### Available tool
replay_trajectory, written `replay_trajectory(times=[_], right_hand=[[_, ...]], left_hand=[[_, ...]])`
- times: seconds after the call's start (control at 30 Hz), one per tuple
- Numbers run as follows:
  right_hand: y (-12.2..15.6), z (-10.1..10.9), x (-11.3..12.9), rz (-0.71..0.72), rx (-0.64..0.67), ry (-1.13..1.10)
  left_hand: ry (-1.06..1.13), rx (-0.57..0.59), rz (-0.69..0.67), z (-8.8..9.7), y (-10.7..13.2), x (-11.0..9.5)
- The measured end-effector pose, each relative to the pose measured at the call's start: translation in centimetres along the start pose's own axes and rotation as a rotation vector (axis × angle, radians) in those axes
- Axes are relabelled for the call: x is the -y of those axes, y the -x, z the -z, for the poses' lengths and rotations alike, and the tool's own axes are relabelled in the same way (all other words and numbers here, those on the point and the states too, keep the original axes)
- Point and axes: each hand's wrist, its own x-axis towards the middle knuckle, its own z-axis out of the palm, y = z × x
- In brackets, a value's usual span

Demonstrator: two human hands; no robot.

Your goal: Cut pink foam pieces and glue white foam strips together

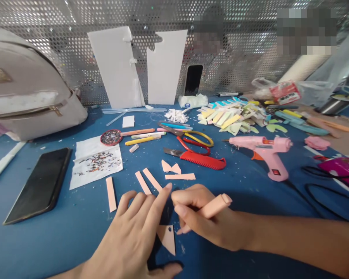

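Note:
My right hand (pixel 203 217) grips a peach-coloured marker (pixel 216 205), its tip pointing down and left close to a small peach foam piece (pixel 168 237) with a dark hole near one corner. My left hand (pixel 136 224) lies with fingers stretched out, partly covering that piece; whether it presses on it I cannot tell. Beyond the fingers are peach foam strips (pixel 152 179), one strip (pixel 111 193) left of the hand, another (pixel 180 176) lying crosswise, and a notched peach scrap (pixel 171 167).
A red utility knife (pixel 203 159), scissors (pixel 197 139), markers (pixel 144 140) and a pink glue gun (pixel 264 149) lie ahead. A phone (pixel 40 184) and speckled paper (pixel 97 161) are left. White boards (pixel 116 69), a backpack (pixel 29 89) and a foam scrap pile (pixel 229 116) stand behind.

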Motion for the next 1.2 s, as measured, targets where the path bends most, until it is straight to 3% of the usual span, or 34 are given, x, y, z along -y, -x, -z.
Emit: replay_trajectory(times=[0.63, 0.77, 0.9, 1.2], right_hand=[[0.2, 0.1, -0.3, 0.021, -0.028, -0.043], [0.1, 0.2, -0.3, 0.017, -0.016, -0.065], [-0.1, 0.1, -0.2, 0.009, 0.01, 0.034], [0.1, -0.2, -0.7, 0.045, 0.021, 0.166]], left_hand=[[0.158, 0.044, 0.09, 0.5, 0.4, 0.0], [0.056, 0.01, 0.057, 0.6, 0.9, 0.7], [-0.071, 0.009, 0.015, 0.4, 1.0, 1.2], [0.023, 0.05, 0.075, 0.5, 1.1, 0.9]])
